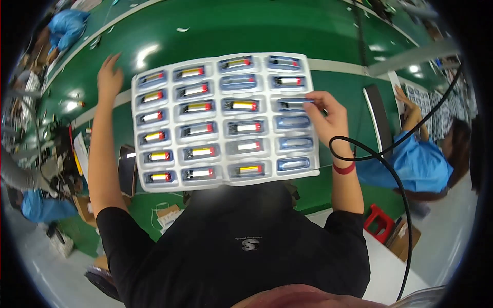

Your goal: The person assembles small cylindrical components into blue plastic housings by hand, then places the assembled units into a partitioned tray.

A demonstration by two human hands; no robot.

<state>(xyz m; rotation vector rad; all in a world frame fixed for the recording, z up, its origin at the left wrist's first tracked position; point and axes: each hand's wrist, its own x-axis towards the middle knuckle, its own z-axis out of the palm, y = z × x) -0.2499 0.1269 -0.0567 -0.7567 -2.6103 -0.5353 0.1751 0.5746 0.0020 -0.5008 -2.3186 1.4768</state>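
Observation:
A white tray (221,118) with rows of compartments lies in front of me. Its pockets hold blue translucent casings, most with a small cell in silver or yellow with a red end, such as the battery (241,106). In the right column several casings look bare, like the lower casing (294,164). My right hand (328,115) is closed at that column, thumb and fingers pinching the right end of a blue casing (291,104) still in its pocket. Beyond the tray's upper left corner, my left hand (109,77) is off the tray with its fingers apart, holding nothing.
A black cable (395,174) loops beside my right wrist. Right of the tray lies a long black-and-white box (377,118), near a person in blue (418,164). A dark flat device (127,169) lies by my left forearm. A red stool (379,220) stands lower right.

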